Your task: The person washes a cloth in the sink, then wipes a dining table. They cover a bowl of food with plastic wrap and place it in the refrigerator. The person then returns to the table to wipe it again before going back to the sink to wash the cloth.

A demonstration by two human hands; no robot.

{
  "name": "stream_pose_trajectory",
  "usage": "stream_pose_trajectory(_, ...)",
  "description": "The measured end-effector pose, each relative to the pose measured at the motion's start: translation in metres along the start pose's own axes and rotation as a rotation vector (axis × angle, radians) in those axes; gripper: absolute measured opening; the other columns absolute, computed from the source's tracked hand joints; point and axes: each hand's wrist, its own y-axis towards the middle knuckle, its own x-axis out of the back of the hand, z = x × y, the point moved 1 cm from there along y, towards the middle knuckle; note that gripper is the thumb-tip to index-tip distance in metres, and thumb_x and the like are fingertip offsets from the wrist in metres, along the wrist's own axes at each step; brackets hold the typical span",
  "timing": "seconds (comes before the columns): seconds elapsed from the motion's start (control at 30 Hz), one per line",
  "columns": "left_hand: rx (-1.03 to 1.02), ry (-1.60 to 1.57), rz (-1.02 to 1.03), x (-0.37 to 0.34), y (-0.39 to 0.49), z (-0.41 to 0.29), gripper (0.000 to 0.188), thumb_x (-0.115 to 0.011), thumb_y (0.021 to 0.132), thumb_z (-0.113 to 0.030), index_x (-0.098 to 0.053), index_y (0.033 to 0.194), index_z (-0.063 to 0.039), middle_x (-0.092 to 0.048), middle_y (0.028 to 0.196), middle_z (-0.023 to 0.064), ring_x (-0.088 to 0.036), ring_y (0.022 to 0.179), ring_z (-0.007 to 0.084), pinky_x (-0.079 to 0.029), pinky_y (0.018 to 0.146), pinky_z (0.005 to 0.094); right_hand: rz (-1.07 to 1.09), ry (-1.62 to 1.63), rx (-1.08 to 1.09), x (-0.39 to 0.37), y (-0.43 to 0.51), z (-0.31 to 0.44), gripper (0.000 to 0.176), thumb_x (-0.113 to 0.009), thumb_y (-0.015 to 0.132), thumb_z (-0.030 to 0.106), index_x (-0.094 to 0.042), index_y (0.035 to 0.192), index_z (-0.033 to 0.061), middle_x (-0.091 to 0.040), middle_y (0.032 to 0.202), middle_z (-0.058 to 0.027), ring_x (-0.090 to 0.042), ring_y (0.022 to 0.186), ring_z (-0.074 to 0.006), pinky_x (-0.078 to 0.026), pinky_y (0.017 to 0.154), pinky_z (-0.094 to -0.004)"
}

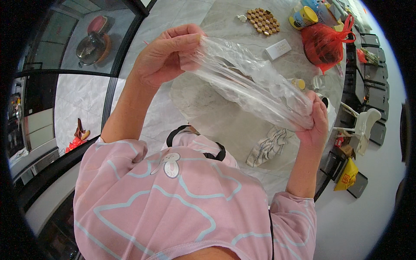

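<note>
A sheet of clear plastic film (250,78), perhaps a bag, is stretched between my two hands above a grey marble-patterned table. My left hand (172,53) pinches one end between thumb and fingers, at the upper left. The other end is gripped in my right hand (315,120), lower and to the right. Folds run lengthwise along the film, and the tabletop shows through it. Below the film, a crumpled striped cloth (269,146) lies on the table (224,120), left of my right forearm.
Farther along the table are a wooden trivet (264,21), a white box (278,49), a yellow-lidded can (304,18) and a red plastic bag (325,45). A glass jar (320,81) stands near my right hand. A white chair (364,126) and dark chairs (373,81) line the right side.
</note>
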Motion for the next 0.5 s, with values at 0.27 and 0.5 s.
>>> stream_pose_trajectory(0.27, 0.071, -0.121, -0.100, 0.004, 0.001, 0.023, 0.009, -0.060, 0.086, -0.013, -0.060, 0.088, -0.005, -0.053, 0.069, -0.0038, -0.045, 0.055, 0.0037, -0.036, 0.047, 0.0192, -0.037, 0.264, -0.021, 0.006, -0.010, -0.022, 0.040, -0.061, 0.085, 0.033, -0.048, 0.108, 0.0032, -0.048, 0.074, -0.0007, -0.042, 0.055, -0.0070, -0.035, 0.046, -0.0205)
stream_pose_trajectory(0.5, 0.219, 0.284, -0.173, 0.017, 0.002, 0.062, 0.012, -0.066, 0.080, -0.016, -0.066, 0.084, -0.005, -0.057, 0.066, -0.0042, -0.048, 0.056, 0.0022, -0.035, 0.047, 0.0184, 0.168, 0.423, -0.131, 0.004, -0.004, -0.064, 0.069, -0.058, 0.086, 0.038, -0.024, 0.142, 0.0145, -0.045, 0.073, -0.0021, -0.033, 0.047, -0.0047, -0.028, 0.040, -0.0171)
